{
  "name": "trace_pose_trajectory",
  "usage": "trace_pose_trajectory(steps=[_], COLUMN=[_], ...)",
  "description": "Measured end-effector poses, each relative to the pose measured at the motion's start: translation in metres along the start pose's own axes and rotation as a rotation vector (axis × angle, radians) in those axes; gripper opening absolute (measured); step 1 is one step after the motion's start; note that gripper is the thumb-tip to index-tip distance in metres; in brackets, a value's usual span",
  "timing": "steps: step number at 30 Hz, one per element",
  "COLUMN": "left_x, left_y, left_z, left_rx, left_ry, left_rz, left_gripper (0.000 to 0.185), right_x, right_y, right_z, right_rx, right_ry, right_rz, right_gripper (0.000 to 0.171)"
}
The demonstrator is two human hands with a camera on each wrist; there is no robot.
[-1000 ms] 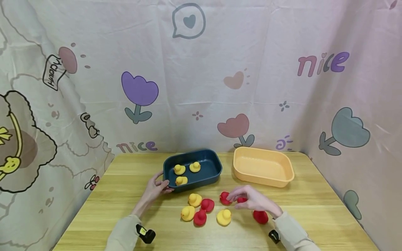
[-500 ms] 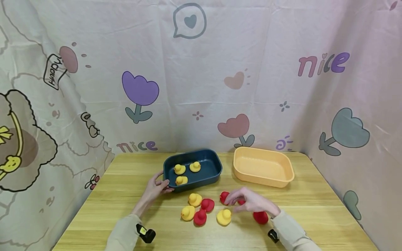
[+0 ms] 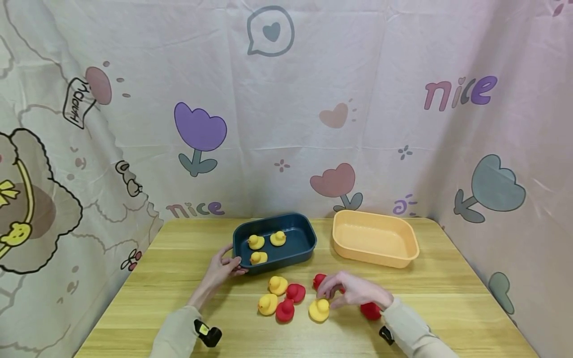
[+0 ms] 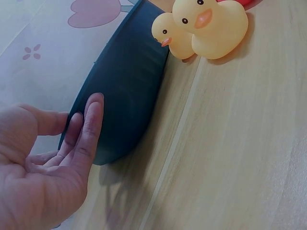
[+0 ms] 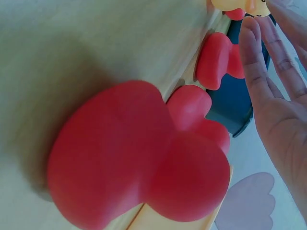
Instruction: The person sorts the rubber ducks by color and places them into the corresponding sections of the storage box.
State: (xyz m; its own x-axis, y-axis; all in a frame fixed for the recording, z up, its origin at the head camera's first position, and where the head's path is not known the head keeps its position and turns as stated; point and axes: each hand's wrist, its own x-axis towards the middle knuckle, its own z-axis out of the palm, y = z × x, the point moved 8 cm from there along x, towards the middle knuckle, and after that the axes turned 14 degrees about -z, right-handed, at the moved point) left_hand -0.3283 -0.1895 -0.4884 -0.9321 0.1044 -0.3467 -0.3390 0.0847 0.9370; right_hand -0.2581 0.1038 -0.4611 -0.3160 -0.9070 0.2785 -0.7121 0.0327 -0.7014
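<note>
My left hand [image 3: 220, 269] holds the near left corner of a dark blue tray [image 3: 282, 262], thumb over the rim and fingers along the outer wall [image 4: 124, 96]. Three yellow rubber ducks [image 3: 278, 238] sit in that tray. My right hand [image 3: 351, 290] is lowered over a loose yellow rubber duck [image 3: 319, 311], its fingers at the far side and its thumb at the right. In the right wrist view its fingers look nearly straight beside the yellow duck [image 5: 242, 5]; whether they press on it is unclear. A red duck [image 3: 319, 280] lies partly hidden behind this hand.
Two more yellow ducks [image 3: 267, 304] and two red ducks [image 3: 285, 310] lie in front of the blue tray. Another red duck [image 3: 370, 311] is under the right wrist. A yellow-orange tray [image 3: 376, 256] with nothing in it stands at the back right, before a printed curtain [image 3: 286, 99].
My right hand has moved slightly left and down, from beside the red duck to the loose yellow duck. The left hand and the blue tray have stayed in place.
</note>
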Motion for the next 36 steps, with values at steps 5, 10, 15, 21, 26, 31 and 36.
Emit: trace_pose_trajectory(steps=[5, 10, 15, 21, 26, 31, 36], left_x=[0.000, 0.001, 0.003, 0.003, 0.003, 0.003, 0.002], left_y=[0.000, -0.001, -0.001, -0.002, -0.001, -0.002, -0.001], left_z=[0.000, -0.001, -0.002, -0.002, -0.001, -0.001, -0.001], left_rx=[0.000, 0.019, 0.017, 0.014, 0.010, 0.004, 0.008], left_ry=[0.003, 0.019, 0.025, 0.024, 0.015, 0.008, 0.010], left_rz=[0.003, 0.006, 0.009, 0.013, 0.015, 0.017, 0.015], left_gripper=[0.057, 0.057, 0.056, 0.056, 0.056, 0.056, 0.056], right_x=[0.001, 0.002, 0.002, 0.003, 0.005, 0.006, 0.006], right_y=[0.002, 0.004, 0.005, 0.006, 0.005, 0.004, 0.006], right_z=[0.003, 0.005, 0.007, 0.008, 0.010, 0.012, 0.014], right_rx=[0.006, 0.007, 0.006, 0.000, 0.001, 0.041, 0.064], right_ry=[-0.017, -0.032, -0.046, -0.053, -0.061, -0.073, -0.081], right_rz=[0.001, 0.016, 0.042, 0.046, 0.038, 0.037, 0.057], right_gripper=[0.028, 0.029, 0.029, 0.027, 0.027, 0.027, 0.031])
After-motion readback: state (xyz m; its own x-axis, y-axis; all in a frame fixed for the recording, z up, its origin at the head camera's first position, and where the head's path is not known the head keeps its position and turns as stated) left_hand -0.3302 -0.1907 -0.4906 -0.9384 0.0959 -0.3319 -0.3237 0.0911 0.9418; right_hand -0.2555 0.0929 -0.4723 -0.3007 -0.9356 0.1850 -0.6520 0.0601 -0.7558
